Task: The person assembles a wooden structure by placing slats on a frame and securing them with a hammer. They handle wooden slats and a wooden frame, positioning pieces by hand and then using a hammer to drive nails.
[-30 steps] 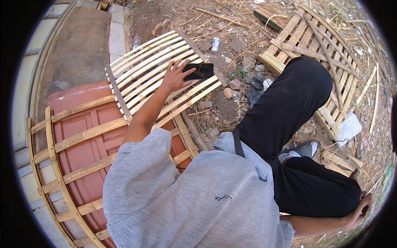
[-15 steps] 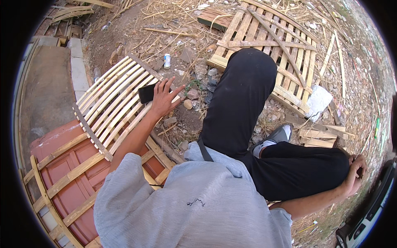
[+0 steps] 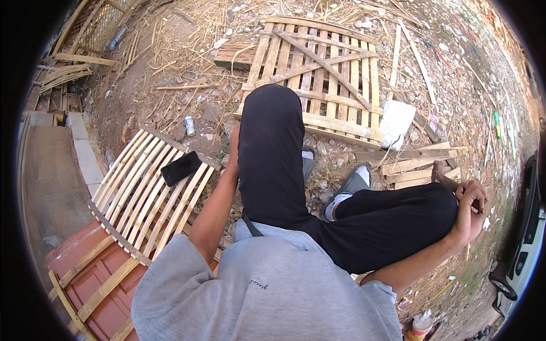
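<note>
My right hand (image 3: pixel 471 209) is closed round the handle of a hammer (image 3: pixel 447 181), beside my bent right knee. The hammer's rusty-looking head points toward some short wood pieces (image 3: pixel 418 169). On the left, my forearm reaches forward along my raised left knee; of my left hand (image 3: pixel 234 149) only an edge shows, and the fingers are hidden behind the knee. A black phone (image 3: pixel 181 168) lies on a slatted wooden panel (image 3: pixel 133 190) just left of that forearm, apart from the hand.
A larger slatted pallet (image 3: pixel 318 68) with crossed boards lies ahead, with a white block (image 3: pixel 396 124) at its right corner. A small can (image 3: pixel 189 125) stands among rubble and straw. Beneath the left panel is a reddish door (image 3: pixel 108 278). A vehicle (image 3: pixel 520 256) stands far right.
My left hand has left the phone and moved right, behind my knee. The phone stays on the slats. My right hand has risen slightly, bringing the hammer into sight. The view has shifted.
</note>
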Motion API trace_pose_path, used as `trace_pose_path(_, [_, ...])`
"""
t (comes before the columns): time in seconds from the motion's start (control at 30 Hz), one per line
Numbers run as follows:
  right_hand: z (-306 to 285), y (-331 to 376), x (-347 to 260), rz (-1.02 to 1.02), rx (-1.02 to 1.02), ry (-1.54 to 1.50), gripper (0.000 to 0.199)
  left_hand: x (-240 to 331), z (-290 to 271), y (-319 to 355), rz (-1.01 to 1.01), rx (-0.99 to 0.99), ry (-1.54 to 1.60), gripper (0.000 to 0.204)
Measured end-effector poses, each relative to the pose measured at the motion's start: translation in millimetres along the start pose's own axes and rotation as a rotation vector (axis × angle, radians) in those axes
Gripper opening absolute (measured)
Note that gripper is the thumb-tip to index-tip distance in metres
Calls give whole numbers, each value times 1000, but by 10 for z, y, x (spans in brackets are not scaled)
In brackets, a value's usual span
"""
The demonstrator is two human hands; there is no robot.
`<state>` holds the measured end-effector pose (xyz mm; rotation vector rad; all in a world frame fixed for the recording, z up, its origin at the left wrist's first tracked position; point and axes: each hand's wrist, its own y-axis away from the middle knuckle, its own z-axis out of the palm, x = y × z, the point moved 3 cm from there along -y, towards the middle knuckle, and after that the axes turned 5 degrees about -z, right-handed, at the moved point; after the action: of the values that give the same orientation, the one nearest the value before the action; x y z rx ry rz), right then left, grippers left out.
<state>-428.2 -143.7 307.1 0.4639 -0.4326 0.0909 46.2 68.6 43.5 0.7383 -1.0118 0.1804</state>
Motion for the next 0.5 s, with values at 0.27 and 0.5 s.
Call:
trace_pose_path(0.27, [15,29,-114,-43,-24,7,30,1085,471,129,237,239,426,31])
trace_pose_path(0.5, [6,44,-87,-11,-22,15,72,1661,968,412,432,234,320,29])
